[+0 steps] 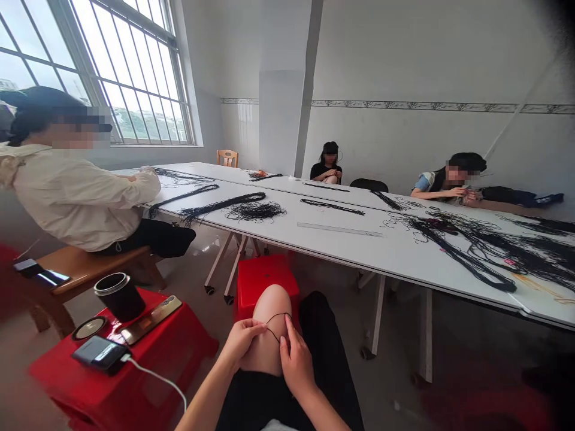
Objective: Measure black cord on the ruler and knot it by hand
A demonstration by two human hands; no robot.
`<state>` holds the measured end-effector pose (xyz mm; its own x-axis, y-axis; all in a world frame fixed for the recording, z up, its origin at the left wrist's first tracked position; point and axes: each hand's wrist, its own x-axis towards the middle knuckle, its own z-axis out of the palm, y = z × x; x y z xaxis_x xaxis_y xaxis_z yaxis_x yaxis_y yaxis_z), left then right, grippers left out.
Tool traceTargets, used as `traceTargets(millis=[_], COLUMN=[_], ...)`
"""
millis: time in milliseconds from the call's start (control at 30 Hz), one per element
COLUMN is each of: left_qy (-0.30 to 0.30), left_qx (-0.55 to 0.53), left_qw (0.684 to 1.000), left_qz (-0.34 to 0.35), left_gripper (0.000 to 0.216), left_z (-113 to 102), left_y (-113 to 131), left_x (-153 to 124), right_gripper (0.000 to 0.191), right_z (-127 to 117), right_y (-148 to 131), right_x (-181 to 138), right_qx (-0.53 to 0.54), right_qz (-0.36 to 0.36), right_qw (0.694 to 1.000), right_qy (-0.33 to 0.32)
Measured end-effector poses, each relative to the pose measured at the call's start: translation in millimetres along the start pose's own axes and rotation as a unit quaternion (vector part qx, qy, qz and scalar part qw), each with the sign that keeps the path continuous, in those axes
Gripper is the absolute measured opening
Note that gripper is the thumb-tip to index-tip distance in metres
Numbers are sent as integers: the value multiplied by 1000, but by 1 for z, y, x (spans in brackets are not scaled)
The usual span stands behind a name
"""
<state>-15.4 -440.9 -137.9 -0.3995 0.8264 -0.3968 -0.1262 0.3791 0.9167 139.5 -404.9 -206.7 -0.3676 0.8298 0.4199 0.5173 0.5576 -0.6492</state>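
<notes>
A thin black cord (275, 315) forms a small loop over my bare knee, held between both hands. My left hand (245, 341) pinches one side of the loop between thumb and fingertips. On the other side, my right hand (296, 356) has its thumb and fingertips on the cord, with the fingers fairly straight. The cord's ends are too fine to make out. My knee (272, 299) is raised under the loop, in front of a red stool (265, 272).
A long white table (269, 239) ahead bears bundles of black cord (224, 206), a tangled pile (256, 211) and a clear ruler (339, 230). At left, a red stool (179, 335) carries a black cup (119, 297), phone (150, 320) and cabled device (99, 353). Three people sit around the table.
</notes>
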Motion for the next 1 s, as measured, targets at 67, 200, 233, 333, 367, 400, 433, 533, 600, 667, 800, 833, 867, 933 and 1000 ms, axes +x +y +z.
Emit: traceTargets(millis=[67, 200, 233, 333, 367, 400, 433, 533, 600, 667, 800, 833, 867, 933, 1000], left_qy=[5, 7, 5, -5, -7, -10, -11, -13, -11, -8, -4, -4, -3, -3, -4], left_qx=[-3, -14, -17, -24, -26, -28, -30, -35, -38, -39, -38, -36, -33, -28, -25], left_qw=[1000, 1000, 1000, 1000, 1000, 1000, 999, 999, 999, 999, 999, 999, 999, 1000, 1000], left_qz=[0, -6, -7, -9, -8, -8, -7, -4, -3, -4, -1, -1, -2, -5, -8], left_gripper=[32, 34, 34, 34, 33, 33, 32, 29, 27, 27, 27, 27, 27, 27, 27], left_z=[-4, -9, -9, -6, -5, -4, -3, -2, -4, -5, -6, -6, -6, -5, -6], left_y=[0, -3, -3, -4, -4, -4, -4, -4, -5, -7, -7, -7, -6, -6, -6], left_x=[-1, -1, -1, 0, 0, 0, -1, -1, -2, -3, -5, -6, -6, -5, -5], right_gripper=[51, 52, 52, 52, 52, 52, 52, 52, 53, 54, 54, 54, 54, 54, 55], right_z=[2, 3, 1, -3, -4, -5, -5, -4, -2, -1, -1, -2, -2, -4, -5], right_y=[-2, -6, -6, -5, -4, -3, -2, 0, 1, 0, 0, 0, 0, 0, -1], right_x=[0, 1, 2, 2, 2, 2, 2, 1, 0, -1, -1, -1, -1, 0, 2], right_qx=[2, 3, 3, 4, 3, 2, 1, 5, 9, 11, 7, 7, 7, 5, -4], right_qz=[-7, -9, -7, 4, 8, 10, 12, 10, 8, 8, 12, 13, 14, 16, 18], right_qw=[1000, 1000, 1000, 1000, 1000, 1000, 1000, 1000, 1000, 1000, 999, 999, 999, 999, 998], right_qy=[2, -2, -6, -17, -17, -16, -14, -8, -15, -27, -39, -42, -45, -51, -55])
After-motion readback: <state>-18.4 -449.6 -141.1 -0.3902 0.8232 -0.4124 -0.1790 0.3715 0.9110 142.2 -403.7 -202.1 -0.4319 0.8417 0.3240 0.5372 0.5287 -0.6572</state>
